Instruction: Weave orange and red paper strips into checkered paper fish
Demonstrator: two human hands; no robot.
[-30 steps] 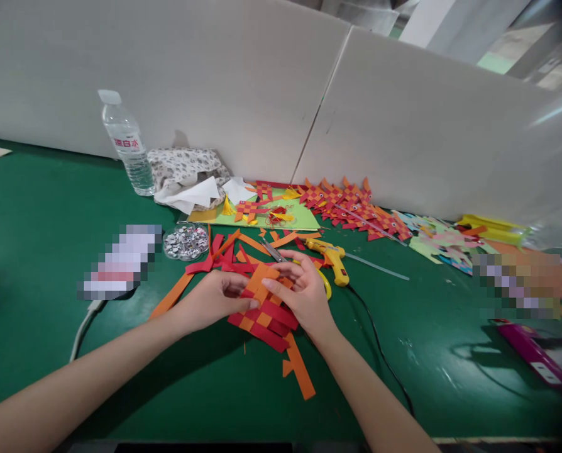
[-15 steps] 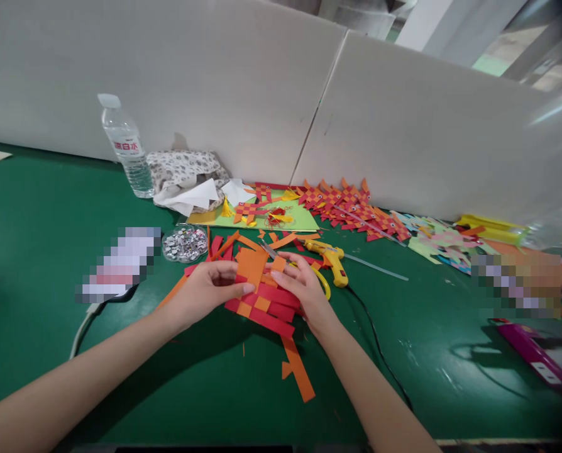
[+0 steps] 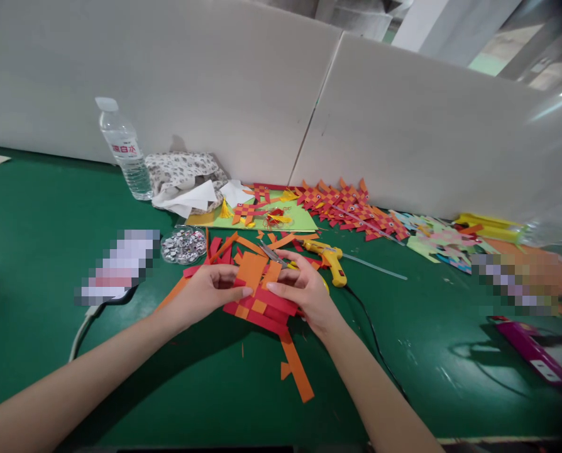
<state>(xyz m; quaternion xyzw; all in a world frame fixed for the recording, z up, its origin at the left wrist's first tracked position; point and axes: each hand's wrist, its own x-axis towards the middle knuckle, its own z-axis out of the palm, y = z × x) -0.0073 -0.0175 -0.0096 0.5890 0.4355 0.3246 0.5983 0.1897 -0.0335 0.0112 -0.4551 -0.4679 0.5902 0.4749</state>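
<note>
Between my hands is a woven paper piece of red and orange strips, held just above the green table. My left hand pinches its left side, the thumb lying on the front. On the other side my right hand grips the upper right part, its thumb on an orange strip. Behind the piece lie scissors, partly hidden by my right hand. An orange paper strip rests on the table below the piece, and loose red and orange strips lie behind it.
A yellow glue gun with a black cord lies right of my hands. Left are a dish of googly eyes, a blurred-out phone-like object and a water bottle. Finished woven paper fish are heaped by the white partition.
My right thumb has shifted slightly left and down onto the orange strip. The right side of the woven piece looks pressed closer together. My left hand keeps its hold.
</note>
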